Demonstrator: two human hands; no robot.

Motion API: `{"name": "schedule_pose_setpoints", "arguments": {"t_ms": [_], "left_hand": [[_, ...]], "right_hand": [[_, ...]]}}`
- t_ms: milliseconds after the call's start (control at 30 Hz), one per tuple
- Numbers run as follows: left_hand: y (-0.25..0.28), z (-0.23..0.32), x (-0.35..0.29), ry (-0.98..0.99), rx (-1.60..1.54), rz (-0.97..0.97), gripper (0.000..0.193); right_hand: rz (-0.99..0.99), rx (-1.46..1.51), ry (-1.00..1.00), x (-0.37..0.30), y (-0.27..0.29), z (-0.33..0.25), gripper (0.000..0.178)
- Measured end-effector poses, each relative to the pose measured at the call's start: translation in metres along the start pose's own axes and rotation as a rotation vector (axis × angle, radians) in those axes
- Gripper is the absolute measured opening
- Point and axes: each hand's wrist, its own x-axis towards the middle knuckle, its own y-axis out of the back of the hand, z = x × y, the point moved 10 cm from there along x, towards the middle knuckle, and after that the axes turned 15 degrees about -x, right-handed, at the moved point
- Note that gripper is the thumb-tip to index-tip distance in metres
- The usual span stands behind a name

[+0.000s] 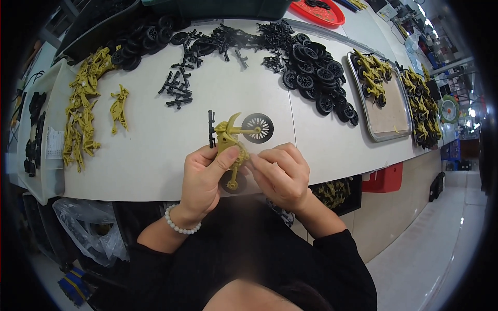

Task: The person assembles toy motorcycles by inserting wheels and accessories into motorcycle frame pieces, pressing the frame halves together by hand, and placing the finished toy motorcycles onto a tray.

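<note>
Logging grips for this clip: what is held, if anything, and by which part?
The left hand holds a yellow toy motorbike by its middle frame. The right hand is at its edge; whether it grips anything cannot be told.

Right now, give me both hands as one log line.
left hand: holding yellow toy bike | right hand: close beside it, grip unclear | spoked black wheel: on bike | black handlebar: on bike

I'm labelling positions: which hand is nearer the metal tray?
Right. The right hand is left of the metal tray; the left hand, holding the toy motorcycle, is farther left.
</note>
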Motion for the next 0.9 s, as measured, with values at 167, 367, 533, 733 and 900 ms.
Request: {"name": "schedule_pose_setpoints", "arguments": {"t_ms": [167, 367, 533, 733, 900], "left_hand": [[0.002, 0.000, 0.000, -0.024, -0.008, 0.024, 0.020], [0.002, -0.003, 0.001, 0.008, -0.034, 0.008, 0.021], [0.002, 0.001, 0.000, -0.059, -0.004, 0.005, 0.021], [-0.006, 0.017, -0.009, -0.287, 0.181, -0.059, 0.018], [-0.024, 0.036, -0.021, -0.523, 0.478, -0.167, 0.022]], "right_hand": [[-0.025, 0.005, -0.034, 0.001, -0.003, 0.004, 0.030], [-0.136, 0.379, -0.277, -0.006, -0.020, 0.033, 0.027], [-0.063, 0.044, -0.039, 0.003, -0.003, 0.002, 0.028], [-0.203, 0.689, -0.564, -0.020, -0.036, 0.041, 0.024], [-0.224, 0.694, -0.540, -0.016, -0.040, 0.037, 0.022]]}}
